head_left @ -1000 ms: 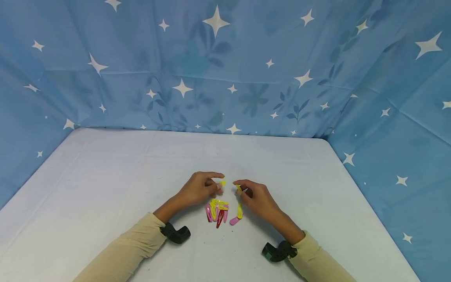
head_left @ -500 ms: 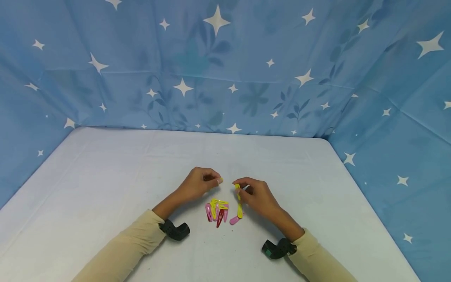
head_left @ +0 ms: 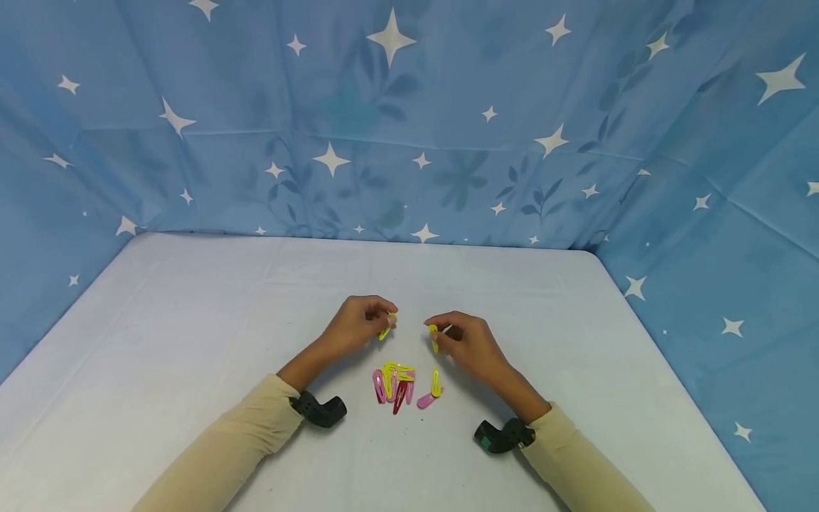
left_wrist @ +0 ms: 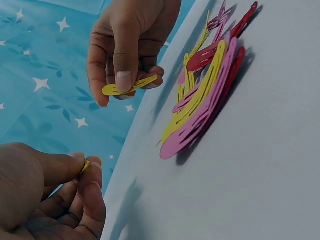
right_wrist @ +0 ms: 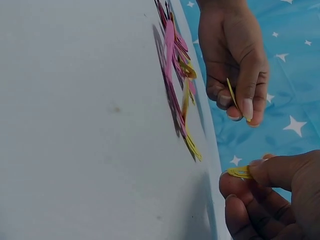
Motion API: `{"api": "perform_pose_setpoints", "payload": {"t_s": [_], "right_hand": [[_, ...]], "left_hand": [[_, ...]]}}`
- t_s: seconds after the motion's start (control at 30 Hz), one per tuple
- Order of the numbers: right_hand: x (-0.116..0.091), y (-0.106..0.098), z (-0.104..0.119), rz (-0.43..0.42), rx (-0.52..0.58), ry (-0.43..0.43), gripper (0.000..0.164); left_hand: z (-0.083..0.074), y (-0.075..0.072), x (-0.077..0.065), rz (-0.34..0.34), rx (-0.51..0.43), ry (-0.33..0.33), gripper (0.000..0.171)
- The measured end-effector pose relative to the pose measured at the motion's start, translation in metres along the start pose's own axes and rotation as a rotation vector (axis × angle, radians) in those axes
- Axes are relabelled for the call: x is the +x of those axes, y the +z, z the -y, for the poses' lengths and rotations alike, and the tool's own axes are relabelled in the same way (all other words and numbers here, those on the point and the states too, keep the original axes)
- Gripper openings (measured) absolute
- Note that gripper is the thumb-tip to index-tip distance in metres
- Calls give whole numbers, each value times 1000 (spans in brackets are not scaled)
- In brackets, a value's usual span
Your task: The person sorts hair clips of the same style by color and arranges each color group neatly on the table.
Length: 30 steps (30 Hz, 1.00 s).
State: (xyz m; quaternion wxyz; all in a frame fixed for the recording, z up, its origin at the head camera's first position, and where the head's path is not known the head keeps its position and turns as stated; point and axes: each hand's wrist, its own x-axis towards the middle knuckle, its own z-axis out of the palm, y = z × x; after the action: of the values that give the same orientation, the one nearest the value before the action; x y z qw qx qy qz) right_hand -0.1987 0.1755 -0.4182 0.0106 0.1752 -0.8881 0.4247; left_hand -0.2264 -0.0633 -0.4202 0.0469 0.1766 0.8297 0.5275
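My left hand point(head_left: 355, 327) pinches a yellow snap hair clip point(head_left: 386, 329) between thumb and fingers, its free end pointing down. To its right, my right hand point(head_left: 470, 345) holds a second yellow snap hair clip point(head_left: 434, 339) the same way. The two hands are apart, above the table. In the left wrist view the right hand's clip point(left_wrist: 130, 86) lies under the thumb; in the right wrist view the left hand's clip point(right_wrist: 232, 95) shows edge-on. Below the hands lies a small heap of pink, yellow and red clips point(head_left: 394, 382).
Just right of the heap, a yellow clip point(head_left: 436, 382) lies against a pink clip point(head_left: 426, 402). All rest on the white-covered table point(head_left: 269, 284). A blue star-patterned curtain point(head_left: 448, 85) hangs behind and beside the table.
My left hand has drawn back up and to the left, closing its fingers on its clip. My right hand has risen slightly with its clip, away from the clips on the table.
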Motion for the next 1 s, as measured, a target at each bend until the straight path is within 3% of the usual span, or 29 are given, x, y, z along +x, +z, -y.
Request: {"api": "perform_pose_setpoints", "payload": {"t_s": [0.33,0.5,0.63,0.83,1.0], "right_hand": [[19,2,-2,-1,-22,18,35],[28,2,-2,-53,18,84,24],[40,5,-4,-64,20,66,17],[60,11,-9,-87,32,87,17],[73,15,-9,-84,65,97,17]], "left_hand": [[4,1,16,-30,-57,-137,17],[8,0,26,-36,-47,-167,19],[12,-3,31,-62,-68,-204,19],[15,-10,39,-84,-126,-208,17],[16,-15,45,-101,-77,-204,16]]}}
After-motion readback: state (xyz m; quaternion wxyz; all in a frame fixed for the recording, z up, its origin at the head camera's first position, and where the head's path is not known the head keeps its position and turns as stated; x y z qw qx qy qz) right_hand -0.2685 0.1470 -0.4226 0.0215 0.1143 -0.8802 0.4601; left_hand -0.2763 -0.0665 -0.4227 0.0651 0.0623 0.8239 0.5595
